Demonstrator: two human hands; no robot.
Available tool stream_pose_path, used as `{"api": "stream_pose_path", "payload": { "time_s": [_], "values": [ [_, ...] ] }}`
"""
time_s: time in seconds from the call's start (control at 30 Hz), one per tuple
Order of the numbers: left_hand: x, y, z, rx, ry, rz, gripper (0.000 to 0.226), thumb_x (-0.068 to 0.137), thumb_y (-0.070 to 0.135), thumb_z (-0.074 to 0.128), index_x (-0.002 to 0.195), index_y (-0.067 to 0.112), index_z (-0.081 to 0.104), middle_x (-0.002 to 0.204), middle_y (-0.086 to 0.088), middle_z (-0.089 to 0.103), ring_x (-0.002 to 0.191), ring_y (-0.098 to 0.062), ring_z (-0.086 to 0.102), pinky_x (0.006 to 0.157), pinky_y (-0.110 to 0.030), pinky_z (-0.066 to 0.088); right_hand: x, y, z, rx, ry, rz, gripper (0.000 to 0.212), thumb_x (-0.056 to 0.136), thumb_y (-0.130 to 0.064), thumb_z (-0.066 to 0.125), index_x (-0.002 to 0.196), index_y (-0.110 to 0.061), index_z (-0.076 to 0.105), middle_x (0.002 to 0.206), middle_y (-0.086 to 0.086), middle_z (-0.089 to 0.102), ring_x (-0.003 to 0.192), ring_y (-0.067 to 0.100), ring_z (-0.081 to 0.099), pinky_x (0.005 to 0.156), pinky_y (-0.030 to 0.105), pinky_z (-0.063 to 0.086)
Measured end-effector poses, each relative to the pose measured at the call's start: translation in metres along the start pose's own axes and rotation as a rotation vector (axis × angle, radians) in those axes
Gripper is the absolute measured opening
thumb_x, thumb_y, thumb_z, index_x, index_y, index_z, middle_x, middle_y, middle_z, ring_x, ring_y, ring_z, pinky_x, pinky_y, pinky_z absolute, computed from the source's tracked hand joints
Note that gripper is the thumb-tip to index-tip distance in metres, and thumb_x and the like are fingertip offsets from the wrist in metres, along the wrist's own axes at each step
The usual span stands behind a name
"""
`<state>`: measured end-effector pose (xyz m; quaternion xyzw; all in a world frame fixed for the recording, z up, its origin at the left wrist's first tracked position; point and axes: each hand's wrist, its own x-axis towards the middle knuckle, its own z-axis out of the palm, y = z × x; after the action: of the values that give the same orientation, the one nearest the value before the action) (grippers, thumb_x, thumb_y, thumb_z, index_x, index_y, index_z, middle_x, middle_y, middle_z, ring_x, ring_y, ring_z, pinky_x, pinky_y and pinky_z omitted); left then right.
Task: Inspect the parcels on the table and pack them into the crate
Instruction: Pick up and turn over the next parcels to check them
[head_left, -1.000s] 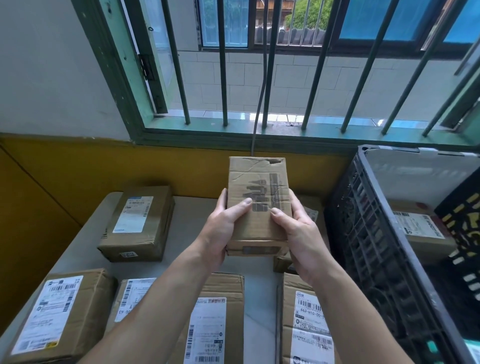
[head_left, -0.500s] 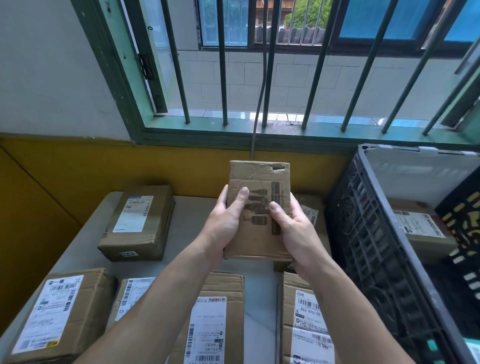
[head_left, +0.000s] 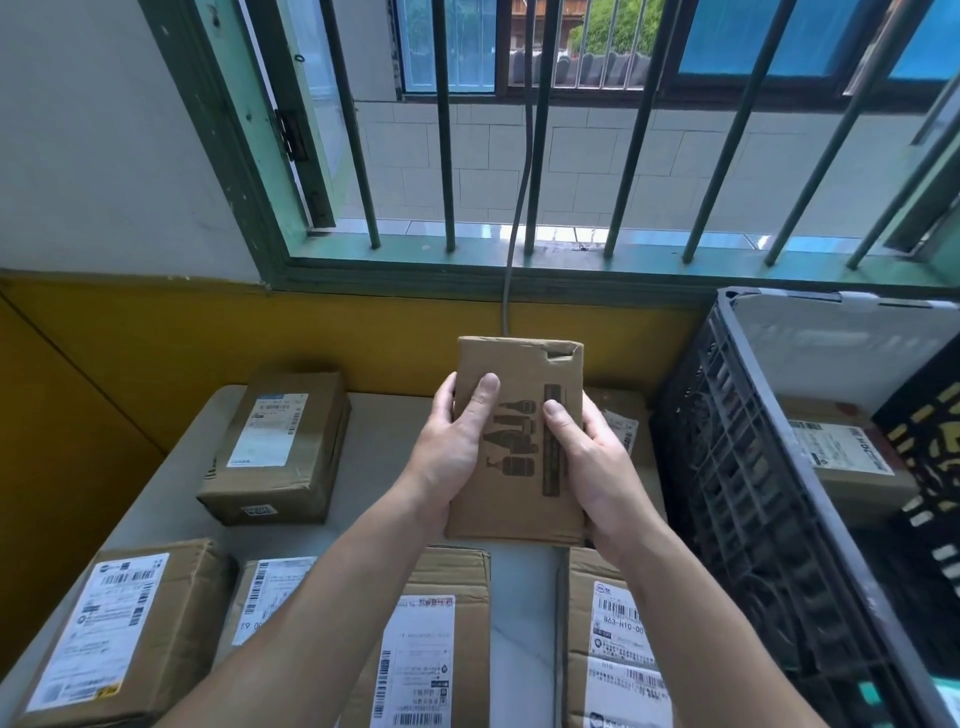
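Head view. Item in hand: small flat brown cardboard parcel (head_left: 519, 441) with printed bottle pictograms, held up above the grey table (head_left: 363, 467), printed face toward the camera, presumably so that side can be checked. Top right corner torn. Left hand (head_left: 449, 457) closed on its left edge, thumb across the face; right hand (head_left: 592, 467) closed on its right edge, thumb beside the printed strip; both clamp it from opposite sides, which keeps the face unobstructed.

Below the grip: three brown labelled cartons (head_left: 431, 639) along the near table edge, a fourth (head_left: 119, 629) to their left. Left of the grip: one taped brown carton (head_left: 275, 447), labelled. Just behind the grip: another parcel, mostly hidden.

Right of the grip: black lattice plastic crate (head_left: 737, 467), a labelled box (head_left: 836, 457) already inside. Judged stage: inspection, packing next
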<state>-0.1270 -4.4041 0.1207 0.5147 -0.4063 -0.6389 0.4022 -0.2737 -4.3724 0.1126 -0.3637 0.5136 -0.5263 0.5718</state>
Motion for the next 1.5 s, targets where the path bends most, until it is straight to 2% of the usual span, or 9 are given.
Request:
{"api": "stream_pose_path", "payload": {
  "time_s": [0.23, 0.4, 0.63, 0.87, 0.97, 1.1, 1.27, 1.37, 1.5],
  "values": [
    [-0.002, -0.006, 0.004, 0.01, -0.034, 0.004, 0.071, 0.097, 0.054, 0.057, 0.157, 0.037, 0.024, 0.133, -0.003, 0.066, 0.108, -0.021, 0.072, 0.074, -0.036, 0.064, 0.006, -0.006, -0.002, -0.032, 0.072, -0.002, 0.024, 0.102, -0.053, 0.051, 0.12, -0.04, 0.06, 0.104, 0.0, 0.08, 0.095, 0.021, 0.078, 0.08, 0.047, 0.065],
    [0.001, 0.001, 0.001, 0.025, 0.003, -0.012, 0.099, 0.068, 0.082, 0.055, 0.153, 0.034, 0.033, 0.123, -0.008, 0.072, 0.105, -0.028, 0.074, 0.083, -0.052, 0.064, 0.0, 0.004, 0.002, -0.082, 0.042, -0.054, 0.025, 0.105, -0.043, 0.05, 0.128, -0.038, 0.059, 0.105, 0.0, 0.08, 0.093, 0.016, 0.078, 0.073, 0.036, 0.065],
    [-0.003, -0.008, 0.005, 0.06, -0.063, 0.061, 0.074, 0.089, 0.066, 0.048, 0.156, 0.036, 0.033, 0.126, -0.003, 0.07, 0.094, -0.012, 0.076, 0.06, -0.024, 0.06, 0.01, -0.009, -0.003, -0.124, 0.077, -0.077, 0.043, 0.1, -0.065, 0.04, 0.126, -0.036, 0.059, 0.104, 0.003, 0.077, 0.1, 0.021, 0.075, 0.087, 0.046, 0.062],
    [0.001, -0.002, 0.002, 0.033, -0.025, -0.006, 0.091, 0.077, 0.09, 0.039, 0.15, 0.035, 0.041, 0.12, -0.015, 0.073, 0.106, -0.032, 0.074, 0.083, -0.049, 0.064, 0.002, -0.002, -0.004, -0.143, 0.022, -0.003, 0.023, 0.106, -0.053, 0.037, 0.124, -0.044, 0.049, 0.105, -0.01, 0.071, 0.084, -0.004, 0.072, 0.054, 0.01, 0.051],
    [-0.001, -0.004, 0.003, 0.004, -0.014, 0.009, 0.068, 0.098, 0.075, 0.034, 0.14, 0.027, 0.055, 0.119, -0.019, 0.072, 0.105, -0.031, 0.073, 0.069, -0.034, 0.064, 0.002, -0.004, -0.002, -0.148, 0.038, -0.021, 0.029, 0.102, -0.06, 0.037, 0.119, -0.047, 0.056, 0.109, -0.002, 0.075, 0.093, 0.007, 0.074, 0.064, 0.02, 0.06],
    [-0.003, -0.005, 0.003, -0.016, -0.024, 0.072, 0.052, 0.101, 0.052, 0.036, 0.129, 0.017, 0.061, 0.111, -0.014, 0.076, 0.093, -0.023, 0.071, 0.073, -0.035, 0.059, 0.002, -0.006, 0.001, -0.092, 0.06, -0.034, 0.025, 0.099, -0.065, 0.042, 0.11, -0.054, 0.061, 0.111, 0.002, 0.076, 0.102, 0.026, 0.075, 0.089, 0.056, 0.061],
    [-0.001, -0.002, 0.002, -0.07, 0.01, 0.08, 0.069, 0.081, 0.055, 0.052, 0.14, 0.021, 0.05, 0.118, -0.011, 0.073, 0.092, -0.017, 0.072, 0.064, -0.027, 0.059, 0.001, -0.005, 0.002, -0.061, 0.111, -0.075, 0.03, 0.101, -0.061, 0.044, 0.121, -0.047, 0.062, 0.114, 0.0, 0.076, 0.104, 0.023, 0.074, 0.092, 0.055, 0.06],
    [-0.002, -0.003, 0.002, -0.1, 0.067, 0.092, 0.051, 0.097, 0.043, 0.061, 0.139, 0.02, 0.044, 0.115, -0.011, 0.068, 0.076, -0.007, 0.071, 0.055, -0.017, 0.055, 0.0, -0.006, 0.005, -0.043, 0.15, -0.063, 0.055, 0.086, -0.072, 0.048, 0.125, -0.036, 0.062, 0.112, 0.002, 0.077, 0.1, 0.022, 0.076, 0.089, 0.052, 0.062],
    [-0.004, -0.004, 0.004, -0.156, 0.12, 0.085, 0.04, 0.097, 0.037, 0.067, 0.127, 0.02, 0.046, 0.118, -0.017, 0.067, 0.08, -0.013, 0.07, 0.056, -0.021, 0.058, 0.003, 0.0, 0.005, -0.023, 0.191, -0.034, 0.052, 0.095, -0.07, 0.047, 0.125, -0.031, 0.062, 0.112, 0.005, 0.077, 0.105, 0.026, 0.074, 0.093, 0.054, 0.06]
  ]
}}
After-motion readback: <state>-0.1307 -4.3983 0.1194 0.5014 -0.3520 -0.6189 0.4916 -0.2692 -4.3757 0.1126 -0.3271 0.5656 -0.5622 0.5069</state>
